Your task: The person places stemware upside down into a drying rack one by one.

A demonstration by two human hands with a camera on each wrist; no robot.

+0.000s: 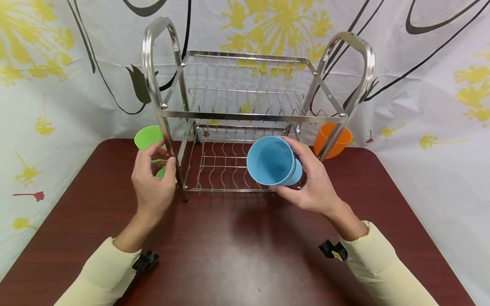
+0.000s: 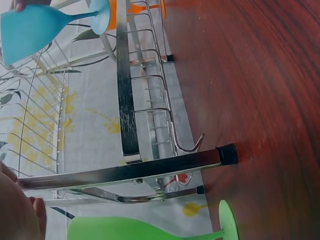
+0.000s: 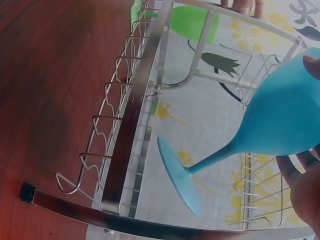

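A blue plastic goblet is held up by my right hand, thumb and fingers around its bowl. Its mouth tilts toward the head camera; the stem and round foot show in the right wrist view. The goblet is in front of a two-tier metal dish rack. At the rack's left front post, my left hand grips the metal between thumb and fingers. Just behind that hand stands a green goblet, partly covered by the fingers. In the left wrist view the green goblet is upright beside the rack.
An orange goblet stands at the rack's right side, partly behind the right post. The rack sits toward the back of a dark red wooden table. A white patterned sheet hangs behind and at both sides.
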